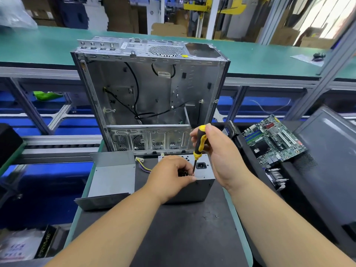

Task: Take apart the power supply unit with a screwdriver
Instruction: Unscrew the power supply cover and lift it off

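Note:
The grey power supply unit (200, 186) stands on the dark work mat, its socket face turned up. My left hand (169, 178) rests on top of it, fingers curled, pinching near the screwdriver's tip at the unit's front edge. My right hand (217, 151) grips the yellow-and-black screwdriver (199, 146), held nearly upright with its shaft pointing down onto the top face beside the black power socket. A bundle of coloured wires (143, 164) comes out of the unit on the left.
A bent grey metal cover (113, 180) lies left of the unit. An open, stripped computer case (150, 93) stands just behind. A green motherboard (273, 139) lies on a black panel at right. Blue bins sit beneath the conveyor.

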Motion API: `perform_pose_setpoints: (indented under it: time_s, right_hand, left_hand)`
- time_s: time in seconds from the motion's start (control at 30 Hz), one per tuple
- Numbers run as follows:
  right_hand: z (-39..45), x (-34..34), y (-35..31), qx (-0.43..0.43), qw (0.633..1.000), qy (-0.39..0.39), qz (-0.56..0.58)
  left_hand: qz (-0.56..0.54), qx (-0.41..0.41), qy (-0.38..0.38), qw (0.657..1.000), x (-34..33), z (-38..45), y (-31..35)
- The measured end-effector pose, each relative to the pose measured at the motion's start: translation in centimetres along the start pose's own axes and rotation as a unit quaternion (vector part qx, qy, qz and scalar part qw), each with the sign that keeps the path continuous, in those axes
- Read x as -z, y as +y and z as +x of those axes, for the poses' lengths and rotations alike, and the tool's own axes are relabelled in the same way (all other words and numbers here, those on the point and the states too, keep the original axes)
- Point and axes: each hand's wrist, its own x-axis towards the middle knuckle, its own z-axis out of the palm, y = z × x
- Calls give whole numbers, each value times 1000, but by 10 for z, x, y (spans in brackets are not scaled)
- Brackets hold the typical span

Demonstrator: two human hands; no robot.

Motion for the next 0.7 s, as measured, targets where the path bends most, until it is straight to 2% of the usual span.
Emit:
perform_pose_setpoints:
  time_s: [0.13, 0.3, 0.43, 0.7]
  right_hand:
    - [-6, 0, 0, 37, 994, 30, -95]
    - [-15, 1, -2, 54, 970, 53, -232]
    - [-17, 4, -8, 60, 962, 94, -248]
    - [-16, 14, -14, 69, 953, 35, -294]
  left_hand:
    - [10, -1, 9, 1000, -3, -1, -3]
    - [14, -13, 15, 1000, -4, -1, -5]
    - [16, -5, 22, 1000, -5, -2, -5]
    - [32, -29, 6, 999, -1, -4, -1]
